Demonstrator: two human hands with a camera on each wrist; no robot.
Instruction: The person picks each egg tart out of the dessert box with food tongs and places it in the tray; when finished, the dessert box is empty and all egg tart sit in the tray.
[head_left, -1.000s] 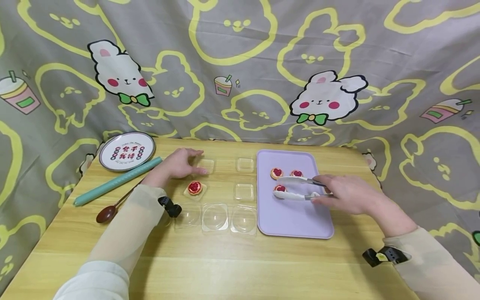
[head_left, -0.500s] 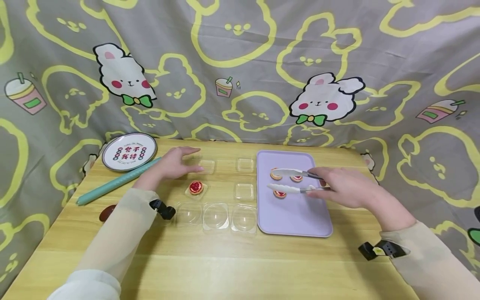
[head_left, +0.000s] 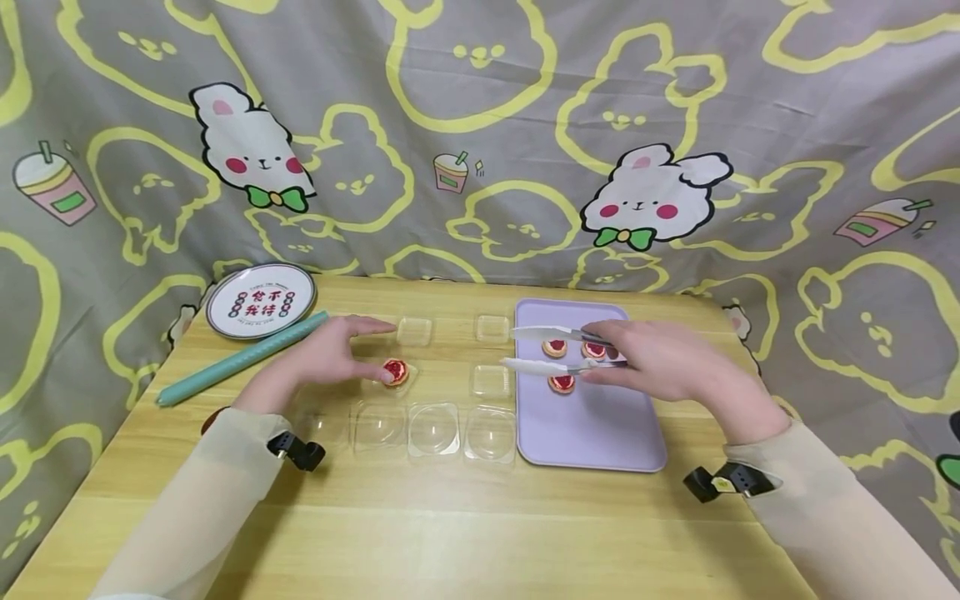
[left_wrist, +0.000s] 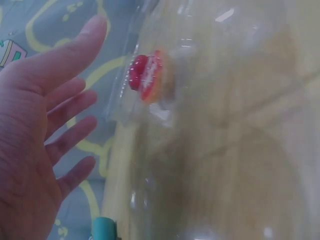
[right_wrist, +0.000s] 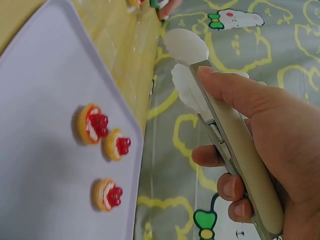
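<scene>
My left hand (head_left: 326, 354) hovers over the table's left side, its fingers spread and holding nothing. Just past its thumb, a small red-topped tart (head_left: 397, 371) sits on a clear plastic container base; in the head view the thumb overlaps it, and the left wrist view shows a gap between thumb and tart (left_wrist: 147, 77). A pair of tongs (right_wrist: 240, 145) is gripped in my right hand (head_left: 663, 358), arms apart with nothing between them. Their white tips reach the left edge of the lilac tray (head_left: 592, 437), above several tarts, among them a front tart (head_left: 561, 383).
Square clear containers (head_left: 491, 381) stand left of the tray, with a row of domed clear lids (head_left: 432, 429) in front. A white plate (head_left: 261, 302) and a teal rod (head_left: 240, 360) lie at the left. A patterned curtain (head_left: 487, 125) hangs behind the table.
The right hand has carried the tongs, still holding nothing, leftward and up from the tarts to the tray's left edge. The left hand has come down beside the tart on its container base.
</scene>
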